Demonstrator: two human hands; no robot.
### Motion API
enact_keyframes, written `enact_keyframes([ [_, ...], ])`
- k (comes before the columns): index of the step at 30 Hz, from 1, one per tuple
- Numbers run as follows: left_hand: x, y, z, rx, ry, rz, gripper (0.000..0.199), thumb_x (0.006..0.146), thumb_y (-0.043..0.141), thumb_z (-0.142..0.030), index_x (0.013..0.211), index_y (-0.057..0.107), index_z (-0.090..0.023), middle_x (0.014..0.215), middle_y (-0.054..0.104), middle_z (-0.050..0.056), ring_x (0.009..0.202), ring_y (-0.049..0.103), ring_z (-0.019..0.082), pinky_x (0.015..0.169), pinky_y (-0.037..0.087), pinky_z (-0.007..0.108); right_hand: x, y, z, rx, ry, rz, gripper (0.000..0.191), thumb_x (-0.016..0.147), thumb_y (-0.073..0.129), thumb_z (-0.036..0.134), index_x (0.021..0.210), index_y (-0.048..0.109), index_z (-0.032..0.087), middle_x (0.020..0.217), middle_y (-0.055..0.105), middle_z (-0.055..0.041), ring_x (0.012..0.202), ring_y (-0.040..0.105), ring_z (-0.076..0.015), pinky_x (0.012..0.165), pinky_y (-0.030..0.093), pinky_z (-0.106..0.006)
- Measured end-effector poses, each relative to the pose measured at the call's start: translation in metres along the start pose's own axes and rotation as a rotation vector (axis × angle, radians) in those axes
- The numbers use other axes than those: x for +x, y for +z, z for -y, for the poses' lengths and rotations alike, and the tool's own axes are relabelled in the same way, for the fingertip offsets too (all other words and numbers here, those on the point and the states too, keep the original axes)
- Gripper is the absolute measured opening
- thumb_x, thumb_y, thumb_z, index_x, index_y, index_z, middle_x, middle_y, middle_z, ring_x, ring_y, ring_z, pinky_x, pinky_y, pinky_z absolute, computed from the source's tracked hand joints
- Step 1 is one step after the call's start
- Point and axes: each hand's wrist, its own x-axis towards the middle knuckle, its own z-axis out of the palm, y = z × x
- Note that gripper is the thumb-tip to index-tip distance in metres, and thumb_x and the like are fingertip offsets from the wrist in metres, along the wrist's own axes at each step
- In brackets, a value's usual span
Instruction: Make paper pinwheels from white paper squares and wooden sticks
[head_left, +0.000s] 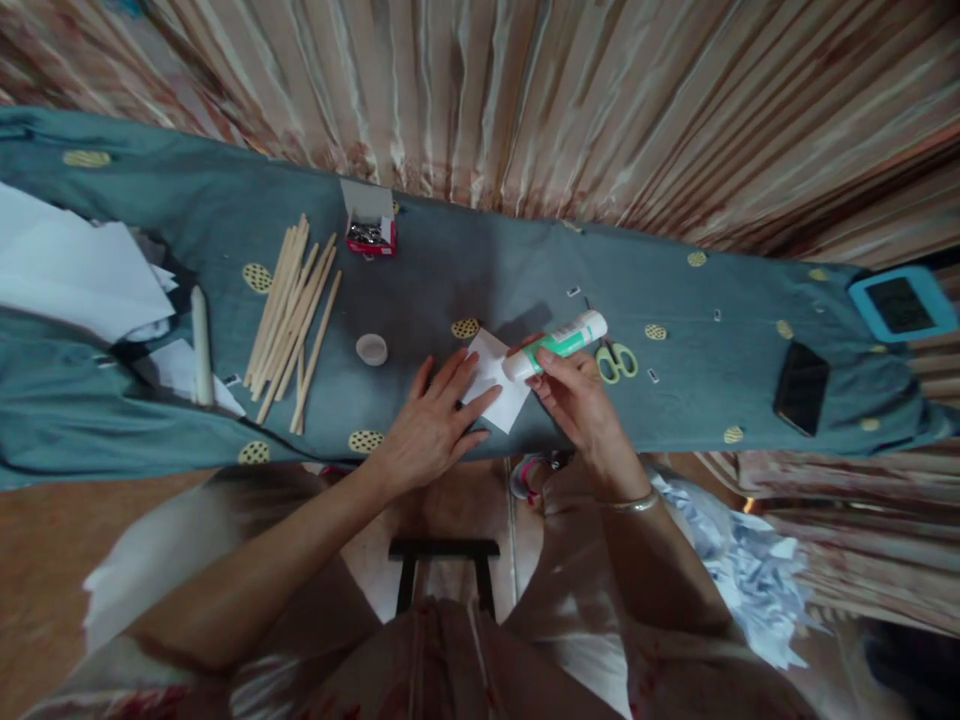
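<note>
A small white square of paper (507,400) lies on the cloth-covered table in front of me. My left hand (435,420) is spread, its fingertips resting on the paper's left side. Held in my right hand (574,392) is a white and green glue stick (566,339), tilted, with its lower left end over or against the paper; whether it touches cannot be told. Just right of the glue stick are green-handled scissors (616,362), partly hidden behind it. A small white cap (371,349) sits to the left of the paper.
Wooden sticks (296,310) lie left, near an open red box of metal pieces (370,236). Farther left are white papers (75,265) and a whitish stick (202,345). At right are a dark phone (802,388) and a blue-framed device (902,303). Crumpled paper (757,570) is below right.
</note>
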Motion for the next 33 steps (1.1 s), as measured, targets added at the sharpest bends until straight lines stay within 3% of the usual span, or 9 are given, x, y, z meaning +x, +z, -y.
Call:
enact_keyframes([
  [3, 0.001, -0.001, -0.003, 0.017, -0.015, 0.069, 0.056, 0.094, 0.060, -0.045, 0.144, 0.049, -0.024, 0.159, 0.037, 0.020, 0.149, 0.032, 0.039, 0.117, 0.027, 0.066, 0.001, -0.001, -0.001, -0.128, -0.081, -0.031, 0.019, 0.068, 0.076, 0.034, 0.083, 0.071, 0.025, 0.079, 0.074, 0.0006, 0.071, 0.063, -0.0152, 0.066, 0.050, -0.028],
  [8, 0.004, -0.002, -0.003, 0.047, -0.012, 0.086, 0.056, 0.093, 0.062, -0.046, 0.144, 0.049, -0.024, 0.158, 0.039, 0.021, 0.149, 0.033, 0.038, 0.116, 0.027, 0.066, 0.001, -0.006, -0.005, -0.348, -0.172, -0.033, 0.019, 0.069, 0.076, 0.030, 0.085, 0.070, 0.023, 0.081, 0.075, -0.0001, 0.075, 0.066, -0.0170, 0.073, 0.052, -0.032],
  [17, 0.002, 0.000, -0.004, 0.040, -0.019, 0.064, 0.055, 0.093, 0.063, -0.046, 0.142, 0.050, -0.026, 0.159, 0.039, 0.017, 0.149, 0.033, 0.036, 0.117, 0.026, 0.064, -0.003, -0.004, -0.014, -0.715, -0.232, -0.060, 0.029, 0.076, 0.073, 0.048, 0.085, 0.069, 0.021, 0.083, 0.073, -0.0052, 0.077, 0.065, -0.0207, 0.078, 0.052, -0.040],
  [26, 0.003, -0.001, -0.004, 0.037, -0.021, 0.069, 0.054, 0.092, 0.063, -0.046, 0.141, 0.051, -0.027, 0.159, 0.040, 0.016, 0.149, 0.033, 0.036, 0.117, 0.027, 0.064, -0.004, -0.003, -0.014, -0.851, -0.242, -0.088, 0.030, 0.078, 0.072, 0.048, 0.089, 0.068, 0.021, 0.084, 0.071, -0.0053, 0.081, 0.065, -0.0214, 0.077, 0.051, -0.039],
  [33, 0.003, 0.000, -0.005, 0.013, -0.035, 0.072, 0.050, 0.094, 0.060, -0.045, 0.140, 0.052, -0.028, 0.160, 0.038, 0.014, 0.149, 0.032, 0.036, 0.118, 0.024, 0.064, -0.001, -0.004, -0.016, -0.773, -0.252, -0.061, 0.026, 0.080, 0.074, 0.048, 0.090, 0.065, 0.025, 0.078, 0.066, -0.0025, 0.083, 0.064, -0.0225, 0.078, 0.052, -0.039],
])
